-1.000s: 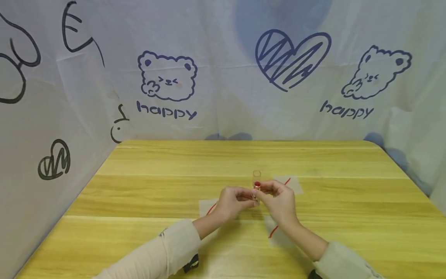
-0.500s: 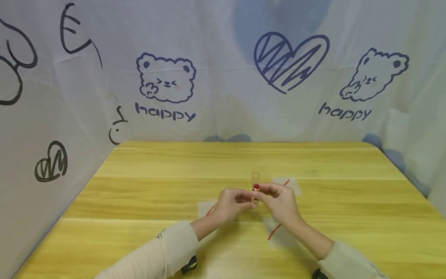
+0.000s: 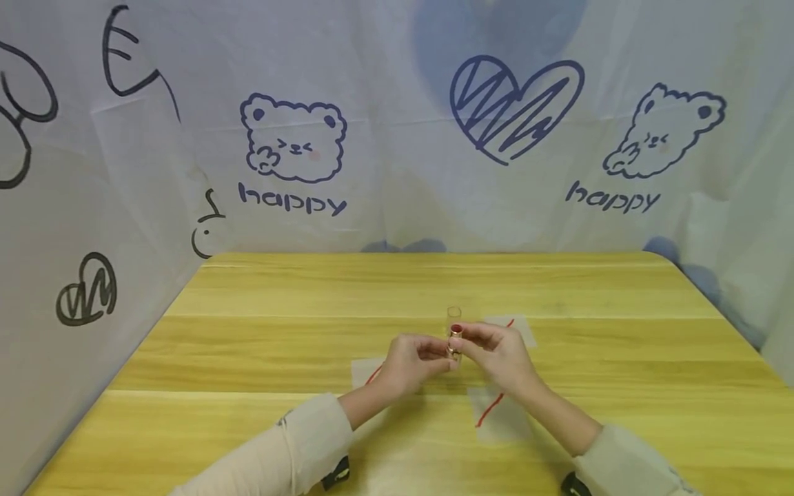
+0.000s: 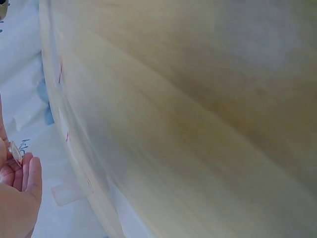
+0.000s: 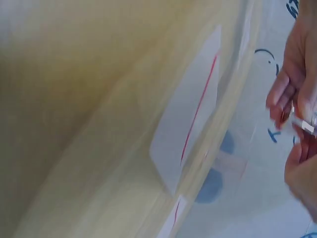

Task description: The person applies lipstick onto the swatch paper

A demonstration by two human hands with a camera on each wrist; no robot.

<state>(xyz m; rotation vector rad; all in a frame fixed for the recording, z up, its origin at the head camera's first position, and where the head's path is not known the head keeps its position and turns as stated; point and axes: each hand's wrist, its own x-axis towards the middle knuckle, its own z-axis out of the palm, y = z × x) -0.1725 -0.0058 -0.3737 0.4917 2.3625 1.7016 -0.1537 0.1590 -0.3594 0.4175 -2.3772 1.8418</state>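
Note:
A lipstick (image 3: 455, 330) with a red tip and a shiny gold tube is held upright between both hands, over the middle of the table. Its lower part is pinched by the fingertips of my left hand (image 3: 406, 362). Higher up, the thumb and fingers of my right hand (image 3: 504, 355) grip the tube just under the red tip. Just behind stands a clear cap (image 3: 454, 314), its lower part hidden by the lipstick and fingers. The left wrist view catches the see-through cap (image 4: 68, 194) too, beyond the hands' edge.
Pieces of whitish paper with red lines lie on the wooden table (image 3: 279, 289): one paper (image 3: 362, 370) by the left wrist, one (image 3: 523, 331) behind the right hand, one (image 3: 501, 419) below it. Drawn-on cloth (image 3: 397, 151) hangs around the table.
My right wrist has turned slightly outward to the right while its fingers stay on the lipstick. The left hand keeps its place, and the cap has not moved.

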